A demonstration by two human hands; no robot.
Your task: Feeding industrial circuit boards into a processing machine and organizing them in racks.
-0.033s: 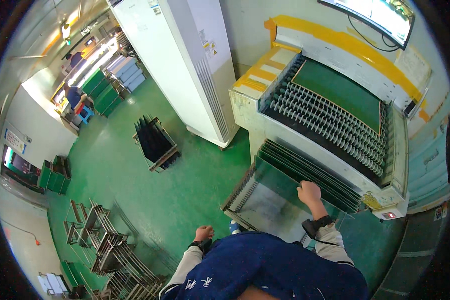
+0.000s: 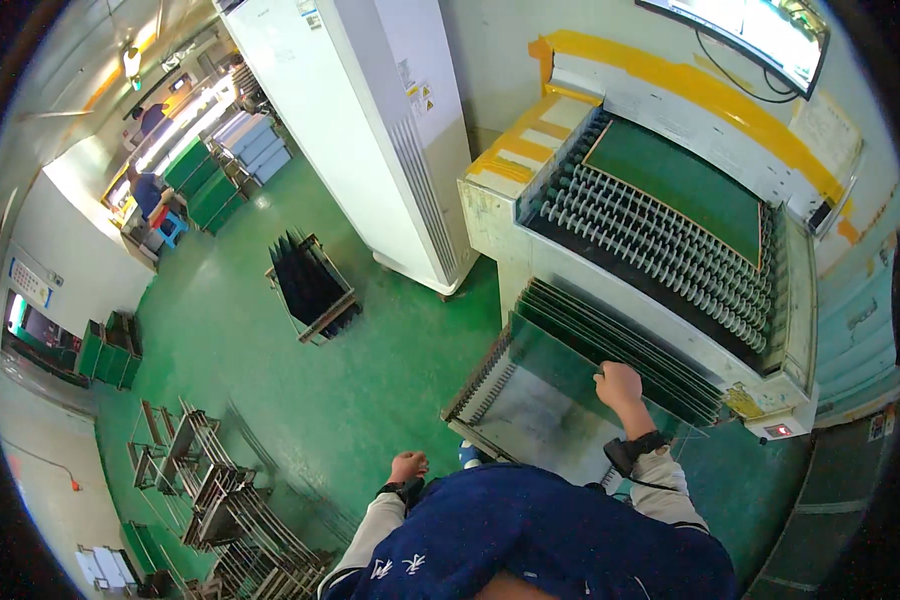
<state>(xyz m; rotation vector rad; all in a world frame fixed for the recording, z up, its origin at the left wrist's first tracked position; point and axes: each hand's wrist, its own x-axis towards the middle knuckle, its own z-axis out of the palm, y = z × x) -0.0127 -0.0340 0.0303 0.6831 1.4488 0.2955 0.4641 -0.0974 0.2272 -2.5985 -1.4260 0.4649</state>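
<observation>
My right hand (image 2: 618,386) is closed on the top edge of the front thin green panel (image 2: 564,362). That panel looks partly see-through and stands on edge in a slotted rack (image 2: 489,432). Behind it several similar dark green panels (image 2: 625,350) stand close together in the same rack. Off to the left, my left hand (image 2: 408,466) hangs beside my body, its fingers curled in, with nothing visible in it. On the machine's spiked rollers (image 2: 660,230), beyond the rack, lies a flat green panel (image 2: 680,185).
A pale machine (image 2: 490,215) with yellow tape adjoins the rack; a monitor (image 2: 750,40) hangs above. A tall white cabinet unit (image 2: 370,130) stands left of it. Another rack of dark panels (image 2: 310,285) and metal racks (image 2: 205,475) are on the floor. A person (image 2: 148,193) sits far off.
</observation>
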